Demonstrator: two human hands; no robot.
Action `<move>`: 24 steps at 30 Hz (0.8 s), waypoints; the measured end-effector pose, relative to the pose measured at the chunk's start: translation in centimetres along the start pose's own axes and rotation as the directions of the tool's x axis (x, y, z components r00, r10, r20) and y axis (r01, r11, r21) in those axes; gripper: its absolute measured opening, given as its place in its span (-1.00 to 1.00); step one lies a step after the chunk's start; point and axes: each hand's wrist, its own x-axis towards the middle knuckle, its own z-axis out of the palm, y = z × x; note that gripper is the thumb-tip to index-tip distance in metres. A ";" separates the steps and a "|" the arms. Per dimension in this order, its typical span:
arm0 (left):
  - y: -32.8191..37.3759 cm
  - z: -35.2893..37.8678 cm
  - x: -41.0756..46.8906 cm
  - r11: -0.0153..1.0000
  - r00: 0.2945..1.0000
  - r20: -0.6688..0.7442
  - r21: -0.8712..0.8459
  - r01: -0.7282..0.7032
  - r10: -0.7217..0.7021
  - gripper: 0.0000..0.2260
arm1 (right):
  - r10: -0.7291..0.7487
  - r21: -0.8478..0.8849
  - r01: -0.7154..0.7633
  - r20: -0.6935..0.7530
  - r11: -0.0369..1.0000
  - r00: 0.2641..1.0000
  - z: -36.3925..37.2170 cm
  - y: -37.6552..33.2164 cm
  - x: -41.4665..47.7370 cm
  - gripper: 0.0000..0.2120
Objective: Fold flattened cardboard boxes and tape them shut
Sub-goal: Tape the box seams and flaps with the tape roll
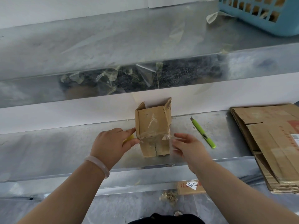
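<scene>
A small brown cardboard box point(152, 125) lies on its side on the metal shelf point(48, 147), its open flaps pointing away toward the white wall. Clear tape crosses its near edge and the closed flaps facing me. My left hand point(111, 144), with a pale bangle on the wrist, touches the box's left edge with its fingertips; something yellow point(128, 138) shows under the fingers. My right hand point(188, 147) hovers just right of the box, fingers spread and blurred, holding nothing that I can see.
A green utility knife point(203, 133) lies right of the box. A stack of flattened cardboard point(271, 143) overhangs the shelf's right end. A blue plastic basket point(265, 13) sits on the upper shelf, with scraps of clear tape point(145, 73) hanging from its edge.
</scene>
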 end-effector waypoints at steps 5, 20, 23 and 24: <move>-0.1 -0.2 0.1 1.000 1.000 0.027 -0.016 0.009 -0.008 -0.36 | -0.701 -0.373 0.718 0.207 0.588 0.682 -0.5 -0.4 -0.1 -0.70; -0.7 -0.2 0.3 0.998 0.995 0.093 -0.059 0.029 -0.023 -0.29 | -0.738 -0.445 0.808 0.675 -0.387 0.019 -1.3 -2.6 3.7 -0.72; -0.7 -0.3 0.3 0.999 0.995 0.102 -0.045 0.028 -0.024 -0.30 | -0.717 -0.479 0.766 0.696 -0.428 0.034 -1.3 -3.1 3.5 -0.65; -0.7 -0.3 0.4 0.999 0.995 0.102 -0.046 0.028 -0.023 -0.30 | -0.718 -0.488 0.756 0.695 -0.436 0.035 -1.0 -3.3 3.2 -0.63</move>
